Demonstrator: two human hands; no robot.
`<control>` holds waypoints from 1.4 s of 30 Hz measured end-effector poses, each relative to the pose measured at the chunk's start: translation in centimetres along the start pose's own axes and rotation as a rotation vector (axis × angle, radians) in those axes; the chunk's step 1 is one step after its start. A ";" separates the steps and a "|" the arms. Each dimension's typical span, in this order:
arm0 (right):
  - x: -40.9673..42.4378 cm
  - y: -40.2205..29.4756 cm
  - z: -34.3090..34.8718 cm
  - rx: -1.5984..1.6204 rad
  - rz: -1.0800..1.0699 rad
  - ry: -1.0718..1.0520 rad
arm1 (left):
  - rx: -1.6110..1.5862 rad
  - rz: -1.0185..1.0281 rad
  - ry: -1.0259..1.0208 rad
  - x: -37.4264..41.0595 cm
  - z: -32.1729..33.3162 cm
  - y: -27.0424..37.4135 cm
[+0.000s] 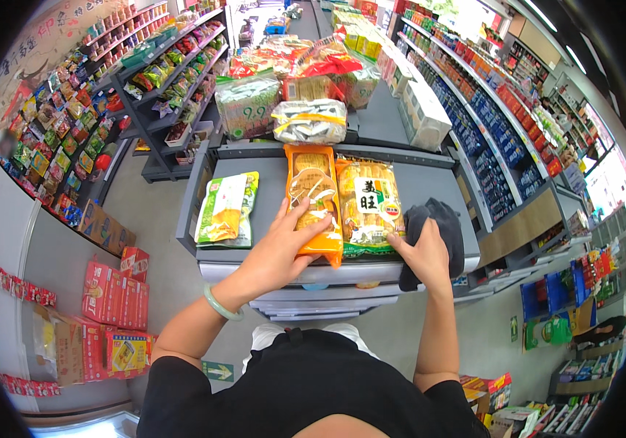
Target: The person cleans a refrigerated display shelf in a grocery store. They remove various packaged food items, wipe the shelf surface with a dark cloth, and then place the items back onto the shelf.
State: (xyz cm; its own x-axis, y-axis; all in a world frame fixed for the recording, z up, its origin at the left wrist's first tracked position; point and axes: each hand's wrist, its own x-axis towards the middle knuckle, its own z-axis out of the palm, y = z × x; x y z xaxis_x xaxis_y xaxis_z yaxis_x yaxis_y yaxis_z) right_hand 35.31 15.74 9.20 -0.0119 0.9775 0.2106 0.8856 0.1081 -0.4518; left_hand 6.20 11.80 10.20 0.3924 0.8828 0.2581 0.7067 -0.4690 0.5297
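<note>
On the grey shelf [272,208] before me, an orange packet of round baked snacks [313,164] lies lengthwise. My left hand [285,246] rests on its lower left part, fingers spread. Directly right of it is a clear bag of crackers [370,213] with a white label and green lower edge. My right hand [428,254] grips a dark grey cloth [447,224], its thumb against the bag's lower right corner; the other fingers are partly hidden by the cloth. Apart at the left lies a green and white pouch [228,211].
Behind the shelf's raised back edge [411,156] stand a clear snack bag [310,123], larger bags [248,107] and white cartons [425,115]. Snack racks [176,71] rise at left, drink shelves [472,104] at right. Red cartons [116,295] sit on the floor.
</note>
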 end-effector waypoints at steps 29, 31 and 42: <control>0.2 1.7 0.9 1.025 0.156 -0.073 | -0.058 -0.292 0.493 12.2 -14.4 -19.5; 0.0 1.6 0.6 1.033 0.187 -0.092 | -0.231 -0.380 0.401 13.0 -14.4 -20.2; 0.1 2.0 0.0 1.058 0.254 -0.080 | -0.232 -0.243 0.600 13.4 -12.8 -20.6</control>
State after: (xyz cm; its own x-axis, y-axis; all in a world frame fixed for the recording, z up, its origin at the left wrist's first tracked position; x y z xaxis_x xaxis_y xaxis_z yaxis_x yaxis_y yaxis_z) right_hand 37.14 16.03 8.33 0.0510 0.9981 -0.0339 0.0195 -0.0350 -0.9992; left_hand -10.64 33.58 13.12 -0.2023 0.8550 0.4775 0.5632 -0.2973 0.7710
